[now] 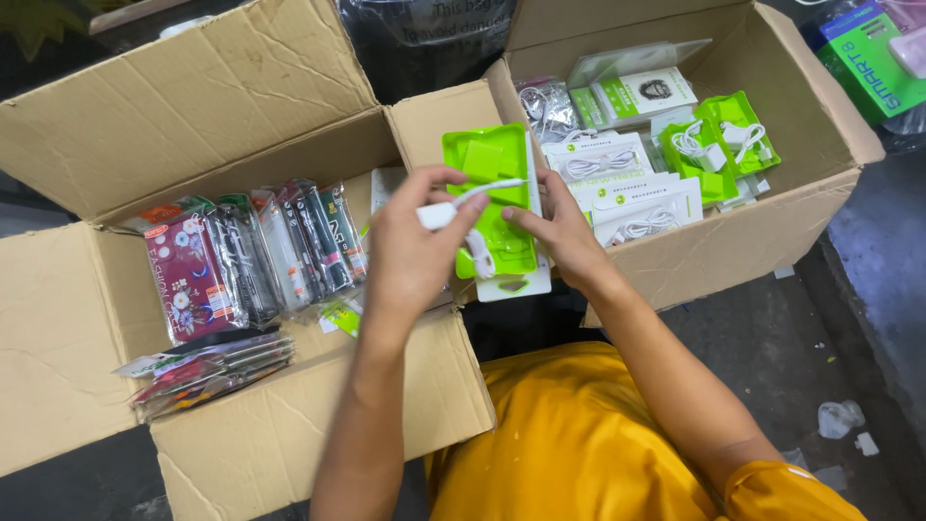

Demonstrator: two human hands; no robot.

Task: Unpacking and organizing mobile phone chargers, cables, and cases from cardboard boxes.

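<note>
Holding a bright green tray (494, 193), white cable (479, 253) coiled inside.

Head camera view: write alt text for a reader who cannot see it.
Two bare hands, left hand and right hand, hold a green plastic tray and a white cable between two open cardboard boxes. The left box holds packaged phone cases; the right box holds packaged white cables.

green tray pack (494, 193) centre, sleeved cases (251, 256) left box, white packs (627, 183) right box
</note>
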